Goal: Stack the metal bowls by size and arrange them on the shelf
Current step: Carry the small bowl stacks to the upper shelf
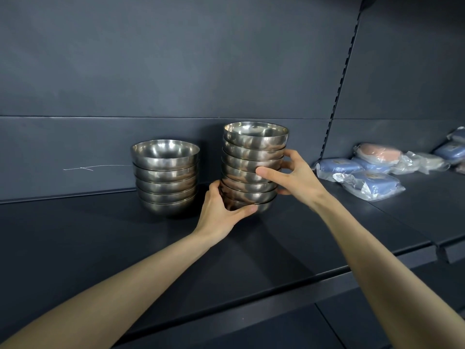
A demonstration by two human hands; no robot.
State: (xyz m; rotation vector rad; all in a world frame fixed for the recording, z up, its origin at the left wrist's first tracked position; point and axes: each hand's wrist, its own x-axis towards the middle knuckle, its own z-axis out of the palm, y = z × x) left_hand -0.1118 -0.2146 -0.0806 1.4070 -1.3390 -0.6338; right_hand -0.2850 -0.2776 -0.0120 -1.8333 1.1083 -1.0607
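Note:
Two stacks of metal bowls stand on the dark shelf (100,238). The taller stack (254,152) of several smaller bowls is at the middle, leaning slightly. My left hand (221,212) grips its bottom bowls from the left, thumb across the front. My right hand (294,177) holds the stack's middle from the right, thumb on the front and fingers behind. The shorter stack (166,177) of several wider bowls stands just to the left, untouched.
Plastic-wrapped blue and pink packages (370,182) lie on the shelf to the right. A slotted upright rail (342,84) divides the dark back panel. The shelf's front edge (327,275) runs below my arms.

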